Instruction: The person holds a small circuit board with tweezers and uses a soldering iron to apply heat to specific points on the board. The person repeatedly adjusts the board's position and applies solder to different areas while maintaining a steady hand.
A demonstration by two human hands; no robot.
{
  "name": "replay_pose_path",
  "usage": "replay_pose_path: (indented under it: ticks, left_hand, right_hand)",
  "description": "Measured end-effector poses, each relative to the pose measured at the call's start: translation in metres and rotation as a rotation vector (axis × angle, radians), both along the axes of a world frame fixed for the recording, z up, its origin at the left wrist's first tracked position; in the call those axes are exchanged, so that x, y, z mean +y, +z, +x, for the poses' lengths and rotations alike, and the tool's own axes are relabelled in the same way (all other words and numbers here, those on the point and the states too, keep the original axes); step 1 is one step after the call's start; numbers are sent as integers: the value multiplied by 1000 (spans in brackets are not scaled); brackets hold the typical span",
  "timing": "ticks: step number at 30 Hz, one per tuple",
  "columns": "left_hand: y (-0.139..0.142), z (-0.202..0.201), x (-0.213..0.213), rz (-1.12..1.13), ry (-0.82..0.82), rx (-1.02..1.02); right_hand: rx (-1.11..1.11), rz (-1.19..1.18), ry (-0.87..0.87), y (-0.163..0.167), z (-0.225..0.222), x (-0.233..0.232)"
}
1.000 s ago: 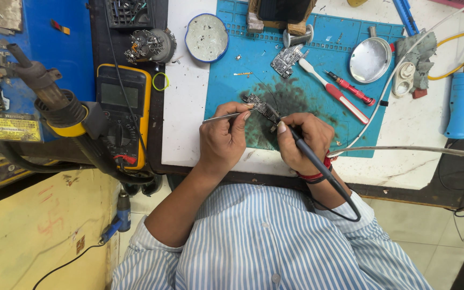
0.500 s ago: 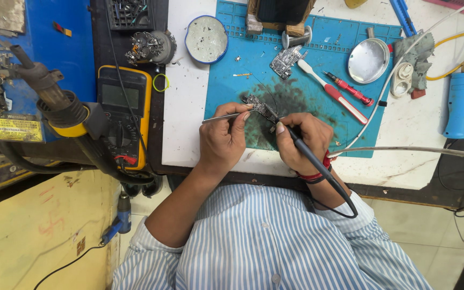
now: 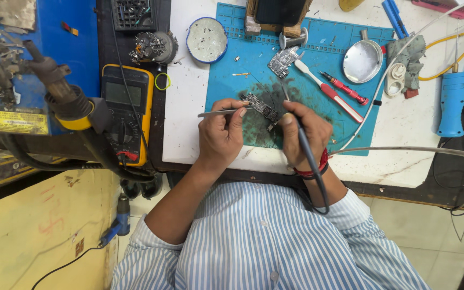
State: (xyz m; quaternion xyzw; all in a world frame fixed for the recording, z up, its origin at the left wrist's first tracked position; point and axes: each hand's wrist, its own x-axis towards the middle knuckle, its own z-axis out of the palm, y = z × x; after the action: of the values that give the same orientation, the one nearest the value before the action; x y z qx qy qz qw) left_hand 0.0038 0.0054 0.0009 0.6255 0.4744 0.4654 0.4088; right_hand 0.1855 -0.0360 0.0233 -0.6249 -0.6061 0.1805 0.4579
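A small dark circuit board (image 3: 261,106) lies on a blue work mat (image 3: 232,88). My left hand (image 3: 221,134) grips metal tweezers (image 3: 216,113) whose tips touch the board's left end. My right hand (image 3: 303,133) holds a soldering iron (image 3: 304,153) with a black handle and cable, its tip down at the board's right side. A red band is on my right wrist.
On the mat lie a second circuit board (image 3: 281,62), a white-handled brush (image 3: 326,91), a red screwdriver (image 3: 343,88) and a round metal dish (image 3: 362,60). A round tin (image 3: 206,39) sits at the mat's left. A yellow multimeter (image 3: 126,113) stands left, a blue tool (image 3: 451,102) right.
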Motion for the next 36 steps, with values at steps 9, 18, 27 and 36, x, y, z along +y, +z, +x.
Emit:
replay_pose_path:
  ticks: [9, 18, 27, 36]
  left_hand:
    - [-4, -3, 3, -22, -7, -72]
    - [-8, -1, 5, 52, 50, -167]
    - [-4, 0, 5, 56, 54, -16]
    - [-8, -1, 3, 25, 35, -111]
  right_hand:
    - [-100, -371, -222, 26, 10, -5]
    - [-208, 22, 140, 12, -16, -26]
    - [-161, 29, 129, 6, -12, -26]
    - [-283, 50, 111, 16, -18, -2]
